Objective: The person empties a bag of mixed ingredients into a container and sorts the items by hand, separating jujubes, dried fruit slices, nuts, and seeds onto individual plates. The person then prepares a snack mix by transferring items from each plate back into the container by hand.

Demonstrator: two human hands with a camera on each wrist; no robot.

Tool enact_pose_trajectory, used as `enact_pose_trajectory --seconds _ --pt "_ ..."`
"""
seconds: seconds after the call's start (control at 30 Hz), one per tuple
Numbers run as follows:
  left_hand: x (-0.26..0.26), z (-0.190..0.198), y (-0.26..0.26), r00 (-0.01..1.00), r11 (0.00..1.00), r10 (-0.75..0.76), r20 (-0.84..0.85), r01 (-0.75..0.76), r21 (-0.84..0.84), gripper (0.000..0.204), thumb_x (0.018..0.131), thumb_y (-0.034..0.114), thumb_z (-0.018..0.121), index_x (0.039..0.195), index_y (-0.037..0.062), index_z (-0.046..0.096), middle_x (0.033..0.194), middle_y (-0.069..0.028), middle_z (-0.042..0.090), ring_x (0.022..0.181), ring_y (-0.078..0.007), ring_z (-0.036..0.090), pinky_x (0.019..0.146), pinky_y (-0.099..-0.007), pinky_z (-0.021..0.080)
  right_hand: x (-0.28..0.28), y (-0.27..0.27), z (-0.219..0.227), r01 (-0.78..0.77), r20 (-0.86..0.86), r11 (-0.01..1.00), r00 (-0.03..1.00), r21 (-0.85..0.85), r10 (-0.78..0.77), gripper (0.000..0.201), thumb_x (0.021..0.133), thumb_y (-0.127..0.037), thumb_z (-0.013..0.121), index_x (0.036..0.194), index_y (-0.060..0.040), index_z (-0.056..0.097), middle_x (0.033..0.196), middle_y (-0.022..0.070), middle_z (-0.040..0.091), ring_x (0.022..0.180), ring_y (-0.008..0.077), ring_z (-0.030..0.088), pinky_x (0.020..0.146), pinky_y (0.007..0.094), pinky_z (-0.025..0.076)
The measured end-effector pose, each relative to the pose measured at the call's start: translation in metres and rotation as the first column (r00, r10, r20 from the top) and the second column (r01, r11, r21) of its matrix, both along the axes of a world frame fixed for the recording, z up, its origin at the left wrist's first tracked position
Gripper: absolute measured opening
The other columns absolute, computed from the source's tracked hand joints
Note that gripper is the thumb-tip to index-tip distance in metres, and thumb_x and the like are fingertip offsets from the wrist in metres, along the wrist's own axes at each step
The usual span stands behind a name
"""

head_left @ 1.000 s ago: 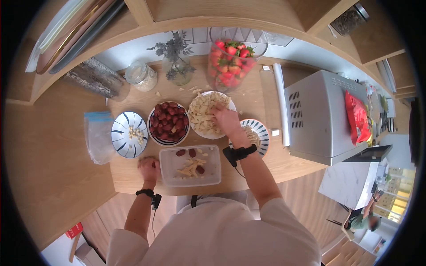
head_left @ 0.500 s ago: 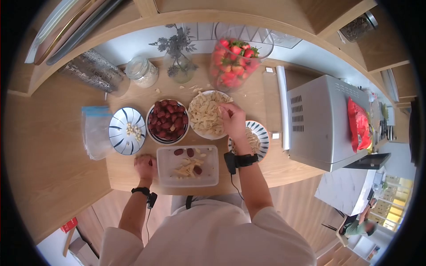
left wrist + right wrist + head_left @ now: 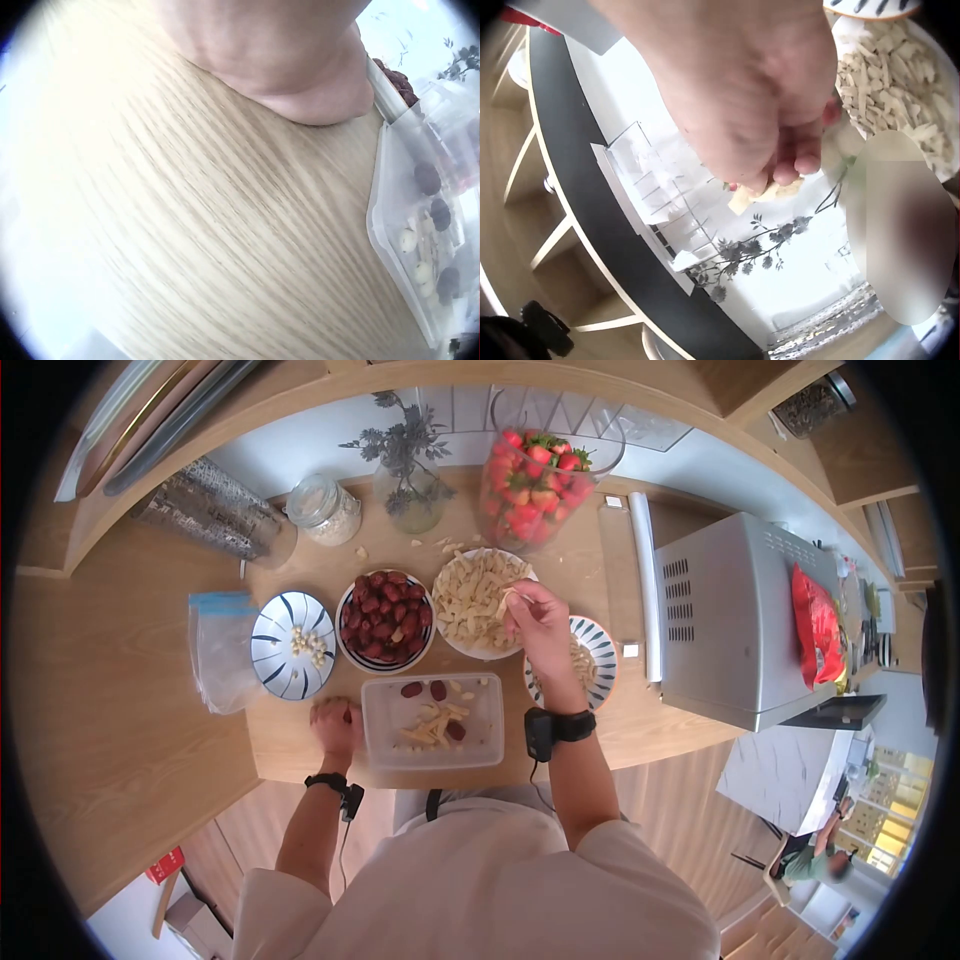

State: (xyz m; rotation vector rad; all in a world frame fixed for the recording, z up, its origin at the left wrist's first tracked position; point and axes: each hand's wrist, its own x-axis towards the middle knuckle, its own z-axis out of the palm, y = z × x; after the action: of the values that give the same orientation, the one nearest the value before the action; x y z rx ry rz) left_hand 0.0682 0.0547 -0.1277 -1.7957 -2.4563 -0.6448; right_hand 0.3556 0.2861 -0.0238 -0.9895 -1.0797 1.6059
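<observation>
My right hand (image 3: 541,628) is raised over the right edge of a white plate (image 3: 484,657) heaped with pale dried slices (image 3: 470,600). Its thumb and fingertips pinch a few of the slices (image 3: 744,201). The left hand (image 3: 335,726) rests on the table with its fingers loosely curled, just left of a clear plastic container (image 3: 385,752). Inside that container lie several pale strips (image 3: 430,730), a few round pale seeds (image 3: 408,240) and red dates (image 3: 411,689). A bowl of red dates (image 3: 385,618) stands behind it.
A blue-striped plate (image 3: 275,670) with pale seeds is at left, beside a zip bag (image 3: 222,660). An orange-rimmed plate (image 3: 605,660) sits under the right wrist. Behind are a glass jar (image 3: 325,512), a vase (image 3: 412,505) and a strawberry container (image 3: 535,490). A grey appliance (image 3: 720,630) stands right.
My right hand has lifted out of the heap of pale slices and drawn back to the right, now pinching some slices. The left hand stays by the container.
</observation>
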Motion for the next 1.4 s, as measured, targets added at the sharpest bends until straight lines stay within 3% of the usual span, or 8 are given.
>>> enact_pose_trajectory --seconds 0.07,0.3,0.5,0.77,0.93,1.07,1.13,1.4 --pt "0.0 0.0 0.0 1.0 1.0 -0.001 0.003 0.001 -0.001 0.022 0.075 0.016 0.058 0.057 0.0099 0.048 0.062 -0.007 0.054 0.065 -0.0296 0.055 0.065 -0.0423 0.041 0.0 -0.004 0.007 -0.093 -0.162 0.994 0.982 0.052 0.1 0.011 0.096 -0.005 0.06 0.104 0.0009 0.063 0.069 0.0 0.058 0.056 0.0054 0.049 0.05 0.0214 0.039" --pt "0.001 0.0 -0.001 0.999 1.0 0.028 0.036 -0.027 -0.012 0.021 0.075 0.016 0.059 0.057 0.0102 0.05 0.063 -0.0067 0.057 0.066 -0.0294 0.056 0.067 -0.042 0.042 -0.001 -0.034 0.037 -0.363 -0.218 0.927 0.901 0.093 0.375 0.008 0.095 -0.001 0.059 0.102 0.0 0.062 0.088 0.002 0.06 0.064 0.007 0.053 0.055 0.0236 0.043" --pt "0.002 0.005 0.0 0.997 1.0 0.024 0.069 -0.024 -0.007 0.02 0.074 0.016 0.059 0.057 0.0093 0.05 0.063 -0.0082 0.055 0.067 -0.0313 0.055 0.067 -0.0439 0.041 -0.014 -0.071 0.048 -0.658 0.429 0.744 0.71 0.12 0.558 0.009 0.09 -0.004 0.067 0.099 -0.0058 0.068 0.09 0.0038 0.063 0.078 0.012 0.06 0.068 0.0239 0.048" --pt "0.002 0.01 -0.001 0.996 1.0 0.021 0.088 -0.02 -0.012 0.02 0.076 0.017 0.059 0.059 0.0093 0.053 0.066 -0.0083 0.058 0.07 -0.0309 0.057 0.074 -0.0437 0.044 -0.038 -0.112 0.002 -0.773 0.839 0.574 0.481 0.269 0.255 0.011 0.087 -0.013 0.062 0.094 -0.0061 0.068 0.094 0.0079 0.064 0.085 0.0299 0.063 0.07 0.038 0.051" --pt "0.001 0.012 -0.002 0.995 0.993 0.034 0.093 -0.023 -0.116 0.021 0.078 0.019 0.06 0.06 0.0104 0.053 0.066 -0.0067 0.059 0.073 -0.0284 0.059 0.076 -0.0433 0.044 -0.044 -0.118 -0.004 -0.904 0.98 0.427 0.054 -0.034 0.192 0.019 0.085 -0.019 0.064 0.101 -0.0104 0.068 0.102 0.0068 0.066 0.096 0.028 0.064 0.077 0.0412 0.053" --pt "0.001 0.012 -0.002 0.995 0.996 0.038 0.092 -0.03 -0.083 0.021 0.078 0.021 0.06 0.061 0.0104 0.054 0.068 -0.0071 0.06 0.075 -0.0288 0.06 0.078 -0.0432 0.043 -0.042 -0.092 0.036 -0.805 0.866 0.581 0.204 -0.118 0.457 0.023 0.084 -0.021 0.066 0.103 -0.0092 0.068 0.103 0.009 0.066 0.095 0.0311 0.064 0.077 0.0437 0.053" --pt "0.002 0.012 -0.002 0.992 0.997 0.05 0.115 -0.043 -0.06 0.021 0.078 0.021 0.06 0.061 0.0104 0.054 0.068 -0.007 0.06 0.075 -0.0288 0.06 0.078 -0.0428 0.043 -0.028 -0.071 0.037 -0.731 0.932 0.677 0.303 0.092 0.2 0.025 0.083 -0.021 0.068 0.105 -0.0077 0.066 0.105 0.0111 0.066 0.095 0.0333 0.065 0.077 0.0449 0.053" --pt "0.0 0.005 -0.002 0.993 0.999 0.04 0.11 -0.038 -0.024 0.018 0.076 0.02 0.061 0.061 0.0108 0.057 0.067 -0.0068 0.061 0.07 -0.0284 0.06 0.076 -0.0423 0.044 -0.014 0.019 0.0 -0.499 0.972 0.854 0.233 0.149 -0.034 0.046 0.08 -0.026 0.073 0.12 -0.0085 0.057 0.123 0.0175 0.057 0.104 0.0379 0.062 0.084 0.0469 0.052"
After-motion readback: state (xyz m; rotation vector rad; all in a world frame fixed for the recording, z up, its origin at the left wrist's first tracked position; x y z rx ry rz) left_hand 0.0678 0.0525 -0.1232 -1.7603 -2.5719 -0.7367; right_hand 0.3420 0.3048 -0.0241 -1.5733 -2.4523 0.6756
